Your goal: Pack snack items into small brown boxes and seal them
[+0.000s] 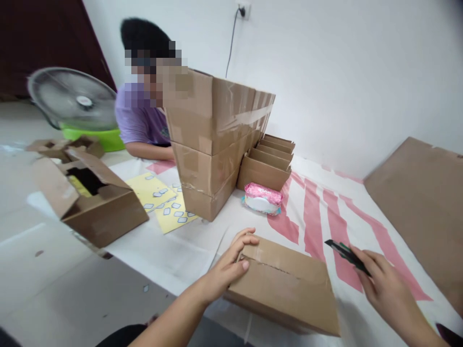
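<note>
A closed cardboard box [285,289] lies in front of me, with a ragged slit running along the seam of its top. My left hand [235,260] grips the box's left end, fingers curled over the far corner and thumb on top. To the right of the box, my right hand [378,274] is closed around a utility knife [347,255] with a dark blade and a green part on its handle. The knife is held above the table, apart from the box, its blade pointing left.
Stacked cardboard boxes [195,144] stand beyond, beside open box trays [264,168] and a pink wipes pack [263,198]. An open box [104,212] and yellow sticker sheets [177,212] lie left. A person [141,115] sits behind the stack near a fan [81,101]. Cardboard [419,207] leans right.
</note>
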Demonstrator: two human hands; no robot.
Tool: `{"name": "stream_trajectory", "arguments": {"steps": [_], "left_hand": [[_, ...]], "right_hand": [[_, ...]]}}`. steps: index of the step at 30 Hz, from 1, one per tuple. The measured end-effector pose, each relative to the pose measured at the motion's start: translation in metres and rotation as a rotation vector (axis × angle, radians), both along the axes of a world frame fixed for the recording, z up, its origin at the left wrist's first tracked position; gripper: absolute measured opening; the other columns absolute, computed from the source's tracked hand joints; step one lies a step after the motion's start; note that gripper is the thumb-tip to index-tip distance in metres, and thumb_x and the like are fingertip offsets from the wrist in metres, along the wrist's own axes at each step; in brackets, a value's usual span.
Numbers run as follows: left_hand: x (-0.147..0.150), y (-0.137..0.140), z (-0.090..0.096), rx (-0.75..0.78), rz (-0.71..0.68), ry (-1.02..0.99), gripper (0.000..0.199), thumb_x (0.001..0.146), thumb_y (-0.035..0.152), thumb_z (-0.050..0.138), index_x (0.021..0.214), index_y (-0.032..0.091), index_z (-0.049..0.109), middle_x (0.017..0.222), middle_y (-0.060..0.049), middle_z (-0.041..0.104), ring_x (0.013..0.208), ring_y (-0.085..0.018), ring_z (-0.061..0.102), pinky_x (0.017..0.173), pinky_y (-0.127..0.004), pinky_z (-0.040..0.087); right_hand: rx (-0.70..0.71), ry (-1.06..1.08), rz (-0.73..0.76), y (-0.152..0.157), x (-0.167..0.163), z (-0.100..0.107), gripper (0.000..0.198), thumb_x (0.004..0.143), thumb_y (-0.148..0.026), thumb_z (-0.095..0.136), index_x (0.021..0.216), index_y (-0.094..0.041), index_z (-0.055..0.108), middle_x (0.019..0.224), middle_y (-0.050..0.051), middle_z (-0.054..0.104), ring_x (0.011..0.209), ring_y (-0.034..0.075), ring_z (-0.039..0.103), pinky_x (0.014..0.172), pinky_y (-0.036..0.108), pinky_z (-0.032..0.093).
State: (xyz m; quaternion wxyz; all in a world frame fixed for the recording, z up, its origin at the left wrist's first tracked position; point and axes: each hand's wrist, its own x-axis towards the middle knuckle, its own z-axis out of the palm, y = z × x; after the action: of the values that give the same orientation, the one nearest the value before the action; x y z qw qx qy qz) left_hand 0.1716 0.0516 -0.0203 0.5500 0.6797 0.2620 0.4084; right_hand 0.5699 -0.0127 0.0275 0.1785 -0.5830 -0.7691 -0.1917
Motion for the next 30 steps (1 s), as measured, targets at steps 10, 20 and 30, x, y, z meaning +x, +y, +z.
{"name": "stream_trajectory", "arguments": {"steps": [10, 20, 30], "left_hand": [[-0.002, -0.002, 0.005, 0.029, -0.01, 0.0, 0.057, 0.087, 0.06, 0.048, 0.131, 0.022, 0.047, 0.151, -0.014, 0.029, 0.146, -0.033, 0.014, 0.116, -0.05, 0.017], [-0.008, -0.003, 0.004, 0.057, -0.002, 0.103, 0.057, 0.091, 0.057, 0.045, 0.136, 0.024, 0.043, 0.156, -0.013, 0.021, 0.146, -0.033, 0.015, 0.117, -0.051, 0.016], [-0.007, -0.003, 0.002, 0.083, 0.026, 0.118, 0.054, 0.091, 0.057, 0.044, 0.135, 0.024, 0.045, 0.155, -0.013, 0.025, 0.145, -0.035, 0.017, 0.117, -0.052, 0.017]], "right_hand": [[0.064, -0.29, 0.553, 0.028, -0.157, 0.073, 0.047, 0.09, -0.006, 0.038, 0.13, -0.021, 0.056, 0.11, 0.009, 0.064, 0.095, 0.023, 0.055, 0.087, 0.039, 0.038], [0.02, -0.427, 0.603, 0.027, -0.16, 0.09, 0.041, 0.087, -0.006, 0.043, 0.124, -0.018, 0.059, 0.099, 0.009, 0.066, 0.091, 0.022, 0.056, 0.088, 0.041, 0.035], [-0.069, -0.496, 0.409, -0.012, -0.078, 0.098, 0.051, 0.084, 0.004, 0.035, 0.117, -0.023, 0.063, 0.1, 0.008, 0.067, 0.097, 0.025, 0.057, 0.09, 0.047, 0.035]]}}
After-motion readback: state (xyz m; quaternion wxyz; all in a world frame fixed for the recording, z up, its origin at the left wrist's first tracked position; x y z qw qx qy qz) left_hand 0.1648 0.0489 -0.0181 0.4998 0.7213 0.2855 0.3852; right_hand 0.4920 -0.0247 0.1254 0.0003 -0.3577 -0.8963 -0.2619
